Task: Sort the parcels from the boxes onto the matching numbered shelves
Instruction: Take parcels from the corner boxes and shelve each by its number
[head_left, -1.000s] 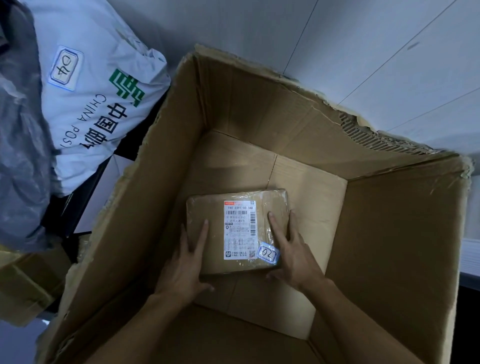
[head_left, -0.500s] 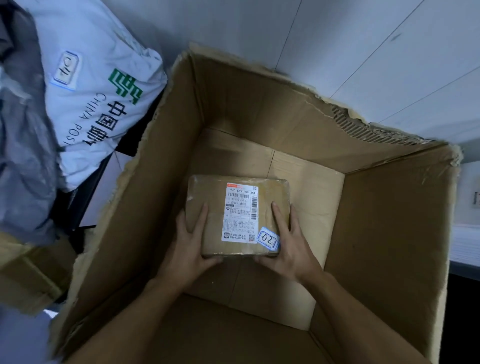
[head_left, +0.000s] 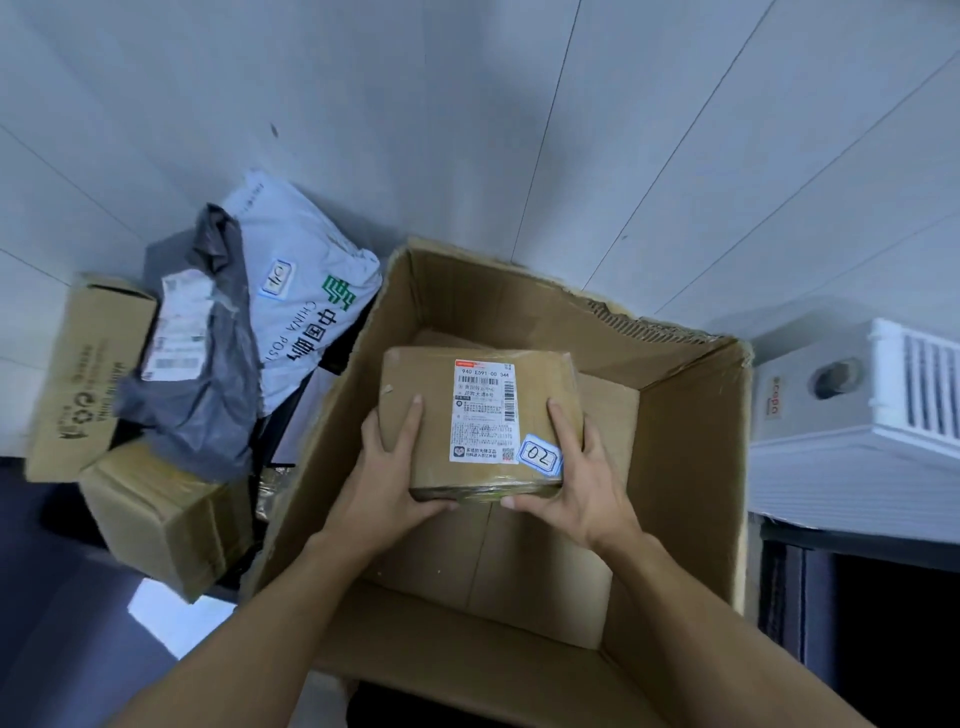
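A person holds a brown taped cardboard parcel (head_left: 426, 384) between both hands inside the large open cardboard box (head_left: 691, 467), its longer side running from palm to palm. The left hand (head_left: 387, 478) and right hand (head_left: 576, 483) clasp its near corners, fingers on top, thumbs under the near edge, neither nearer. A blue-edged sticker (head_left: 540, 457) reading "02" suggests shelf 02.
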